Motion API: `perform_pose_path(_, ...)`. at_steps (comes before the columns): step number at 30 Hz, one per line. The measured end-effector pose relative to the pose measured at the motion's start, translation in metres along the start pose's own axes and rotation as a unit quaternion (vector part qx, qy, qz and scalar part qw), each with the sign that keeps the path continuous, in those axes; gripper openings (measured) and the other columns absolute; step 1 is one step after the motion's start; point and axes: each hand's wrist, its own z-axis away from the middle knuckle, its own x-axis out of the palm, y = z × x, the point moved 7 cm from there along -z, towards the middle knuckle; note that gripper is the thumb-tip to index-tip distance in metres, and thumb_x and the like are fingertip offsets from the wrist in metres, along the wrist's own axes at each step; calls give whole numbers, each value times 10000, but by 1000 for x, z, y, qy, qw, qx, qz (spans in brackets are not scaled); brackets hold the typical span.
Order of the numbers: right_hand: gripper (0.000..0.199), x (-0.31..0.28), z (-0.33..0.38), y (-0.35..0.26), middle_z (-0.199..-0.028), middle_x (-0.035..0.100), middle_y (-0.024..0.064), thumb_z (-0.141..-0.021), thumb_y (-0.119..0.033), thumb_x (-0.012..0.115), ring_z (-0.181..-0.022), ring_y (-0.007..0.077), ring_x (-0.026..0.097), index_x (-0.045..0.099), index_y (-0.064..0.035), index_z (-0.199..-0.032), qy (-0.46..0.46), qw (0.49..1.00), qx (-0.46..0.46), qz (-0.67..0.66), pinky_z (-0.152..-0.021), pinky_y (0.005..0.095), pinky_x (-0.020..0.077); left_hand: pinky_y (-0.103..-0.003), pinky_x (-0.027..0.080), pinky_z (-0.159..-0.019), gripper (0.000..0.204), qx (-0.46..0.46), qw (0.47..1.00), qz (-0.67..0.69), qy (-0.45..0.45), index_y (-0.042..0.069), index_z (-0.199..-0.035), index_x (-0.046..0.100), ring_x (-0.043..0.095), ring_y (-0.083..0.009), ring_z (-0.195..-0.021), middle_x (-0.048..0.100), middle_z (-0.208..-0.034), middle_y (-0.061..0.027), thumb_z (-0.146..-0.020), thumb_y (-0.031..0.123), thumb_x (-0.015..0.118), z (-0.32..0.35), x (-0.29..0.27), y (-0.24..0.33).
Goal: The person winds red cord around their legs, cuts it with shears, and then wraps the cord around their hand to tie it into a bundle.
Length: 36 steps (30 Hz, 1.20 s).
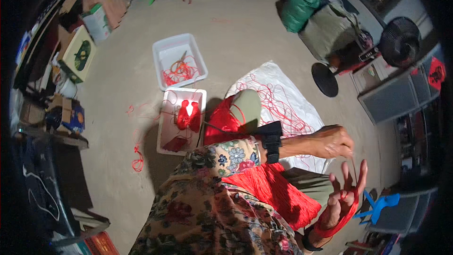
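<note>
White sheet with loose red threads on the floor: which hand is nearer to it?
Left. In view, the left hand overlaps the white sheet; the right hand, looped with red thread, is beyond the sheet's right edge, lower down.

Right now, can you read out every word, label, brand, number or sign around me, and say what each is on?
Nothing reads clearly enough to quote.
White-and-green carton: any print too small.
Cream box with a dark green picture: any lettering too blurred.
Control panel on the black fan: marks too small.
</note>
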Motion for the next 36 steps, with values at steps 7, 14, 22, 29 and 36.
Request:
perform_pose_path(7, 71, -31, -58, 16, -1499, 322, 260, -798, -16, 661, -1252, 486, 493, 639, -12, -866, 101, 980, -62, -158, -992, 460, 469, -423, 448, -518, 97, 62, 956, -59, -280, 42, -870, 610, 633, -266, -593, 596, -696, -173, -852, 128, 571, 77, 87, 52)
perform_pose_path(14, 195, -1, -48, 43, -1416, 419, 259, -725, -93, 740, -1061, 274, 617, 680, 14, -877, 17, 992, -6, 124, -986, 399, 455, -388, 474, -487, 107, 137, 939, -181, -257, 60, -850, 616, 623, -246, -586, 569, -642, -93, -772, 131, 636, 11, 26, 108)
perform_pose_path(22, 155, -13, -15, 1, -1554, 194, 225, -805, -63, 733, -1343, 467, 395, 583, -93, -781, -26, 981, -49, -185, -981, 541, 484, -267, 475, -639, 181, -180, 977, 80, -83, -9, -896, 686, 585, -94, -715, 653, -761, -58, -913, 162, 630, -34, 12, -6)
perform_pose_path(29, 282, -28, -27, 8, -1603, 47, 178, -883, -151, 669, -1393, 474, 287, 553, 19, -689, -18, 942, 3, -335, -985, 616, 476, -241, 413, -580, 184, -296, 949, 102, -29, -3, -911, 680, 519, -73, -667, 607, -717, 11, -934, 167, 612, 12, 23, -39)
perform_pose_path(36, 298, -54, -44, 16, -1606, 123, 145, -942, -110, 510, -1438, 459, 186, 461, -41, -656, 69, 870, -27, -487, -1011, 745, 339, -367, 520, -607, 152, -143, 960, 26, -240, 79, -929, 677, 644, -253, -697, 600, -707, -80, -805, 20, 612, 49, 84, -1)
